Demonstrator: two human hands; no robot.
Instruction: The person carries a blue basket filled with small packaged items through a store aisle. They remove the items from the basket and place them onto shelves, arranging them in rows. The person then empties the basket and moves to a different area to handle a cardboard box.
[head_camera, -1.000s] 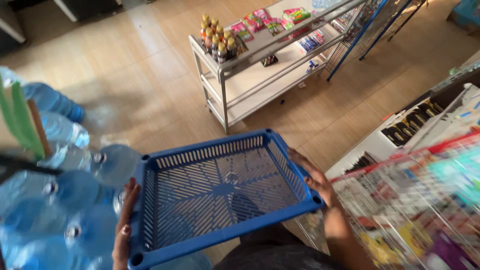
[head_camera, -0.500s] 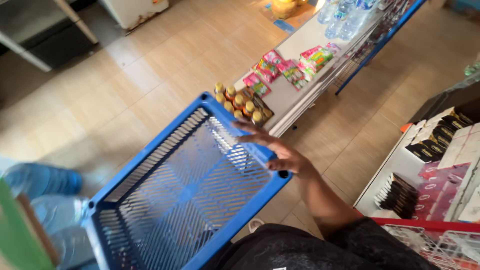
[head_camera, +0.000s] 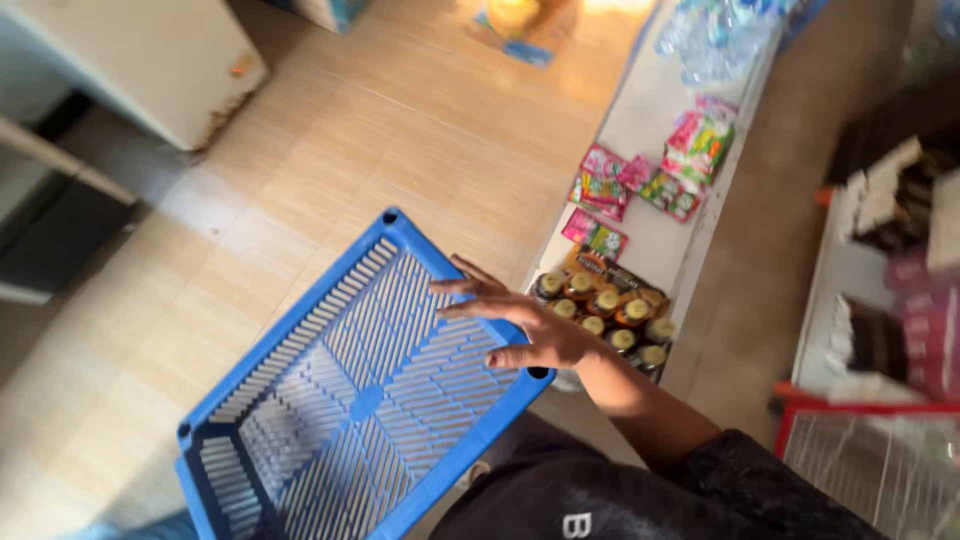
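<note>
Fingers of the right hand (head_camera: 520, 325) are spread and lie over the right rim of a blue plastic basket (head_camera: 350, 400), the thumb tucked along the rim's edge near one corner, so the hand grips the basket by its side wall. Basket fills the lower middle and lower left of the frame, tilted, with one corner pointing up toward the centre and its slatted bottom open to view; nothing lies inside it. Forearm runs from the hand down toward the lower right of the frame into a dark sleeve (head_camera: 720, 490). Left hand does not show in the picture, so how its fingers stand cannot be told. Just right of the hand, touching it in the picture, a cluster of small bottles with yellow caps (head_camera: 610, 315) stands at the near end of a white shelf (head_camera: 655, 100). Farther up that shelf, in the upper right of the frame, lie bright pink and green snack packets (head_camera: 660, 175), and beyond them a pack of clear water bottles (head_camera: 715, 40). Tan tiled floor (head_camera: 400, 130) covers the middle and left, with a white cabinet (head_camera: 140, 60) in the upper left. At the lower right edge a red-rimmed wire rack (head_camera: 870, 460) shows.
</note>
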